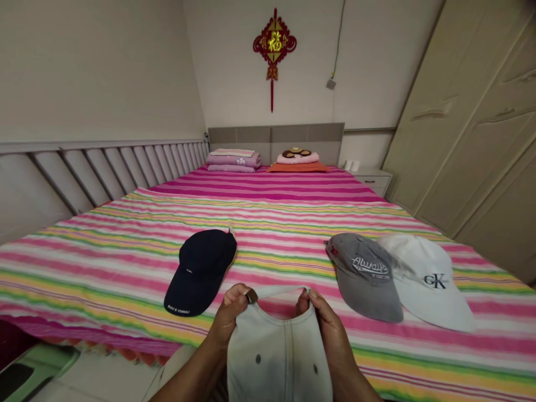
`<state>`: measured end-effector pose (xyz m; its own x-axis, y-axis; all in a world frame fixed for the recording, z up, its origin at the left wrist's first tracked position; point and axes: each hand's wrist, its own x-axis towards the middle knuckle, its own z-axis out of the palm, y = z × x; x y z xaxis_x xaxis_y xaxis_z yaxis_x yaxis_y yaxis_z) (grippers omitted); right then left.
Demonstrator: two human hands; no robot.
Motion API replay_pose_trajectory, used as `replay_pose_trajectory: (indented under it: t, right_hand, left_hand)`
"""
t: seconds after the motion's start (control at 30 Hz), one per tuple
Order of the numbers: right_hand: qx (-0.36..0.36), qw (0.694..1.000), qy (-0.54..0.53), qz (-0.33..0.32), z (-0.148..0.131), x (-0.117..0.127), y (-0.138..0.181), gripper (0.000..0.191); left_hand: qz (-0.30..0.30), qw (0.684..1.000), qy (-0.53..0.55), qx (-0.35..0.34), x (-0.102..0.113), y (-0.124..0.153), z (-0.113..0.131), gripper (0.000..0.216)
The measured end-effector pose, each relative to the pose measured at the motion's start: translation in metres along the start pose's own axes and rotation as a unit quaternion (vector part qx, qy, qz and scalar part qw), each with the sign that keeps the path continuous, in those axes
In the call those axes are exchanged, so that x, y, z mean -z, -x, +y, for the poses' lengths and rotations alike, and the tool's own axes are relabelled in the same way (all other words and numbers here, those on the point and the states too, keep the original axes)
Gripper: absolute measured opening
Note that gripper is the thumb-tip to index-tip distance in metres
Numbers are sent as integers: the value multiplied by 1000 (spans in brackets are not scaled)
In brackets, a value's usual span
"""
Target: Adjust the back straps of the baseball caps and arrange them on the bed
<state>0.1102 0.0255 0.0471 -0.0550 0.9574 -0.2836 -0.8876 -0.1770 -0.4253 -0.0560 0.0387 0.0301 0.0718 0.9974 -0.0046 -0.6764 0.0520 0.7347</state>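
Note:
Between my hands is a pale grey-green baseball cap [276,357], its back opening and strap facing up and away from me. My left hand [228,321] pinches the strap's left end beside a brown buckle tab. The strap's right end is gripped by my right hand [329,324]. The front of this cap is out of frame. On the bed ahead to the left rests a navy cap [205,262] with white lettering on its brim. To the right, a grey cap [362,279] marked "Always" partly overlaps a white cap [431,285] marked "CK".
A striped bedsheet [276,223] covers the bed. Folded purple bedding [234,161] and a pink and orange pile [298,160] lie by the headboard [301,137]. A slatted rail [125,167] runs along the left. At lower left stands a green stool [46,368].

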Motion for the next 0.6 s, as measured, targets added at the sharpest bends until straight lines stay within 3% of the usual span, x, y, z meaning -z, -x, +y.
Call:
replay_pose_trajectory:
  t: [0.07, 0.17, 0.23, 0.37, 0.47, 0.53, 0.6]
  right_hand:
    - [-36, 993, 85, -80, 0, 2, -4, 21]
    - [-139, 946, 203, -213, -5, 7, -10, 41]
    - [-145, 929, 229, -252, -9, 7, -13, 37]
    - [-98, 951, 190, -225, -9, 2, -16, 27]
    - [-115, 969, 109, -189, 0, -1, -16, 31]
    - [-116, 982, 43, -142, 4, -1, -18, 32]
    - [-100, 990, 4, -99, 5, 0, -19, 32]
  left_hand:
    - [13, 1000, 10, 24, 1, 0, 0, 32]
    - [-49, 993, 8, 108, 0, 3, 4, 31]
    - [-77, 985, -10, 152, 0, 5, 6, 27]
    - [-130, 979, -15, 159, 1, 7, 4, 32]
    - [-190, 969, 44, 150, 2, 9, -1, 39]
    - [-184, 969, 103, 125, 3, 11, -5, 40]
    - [-140, 973, 152, 100, 5, 13, -8, 38]
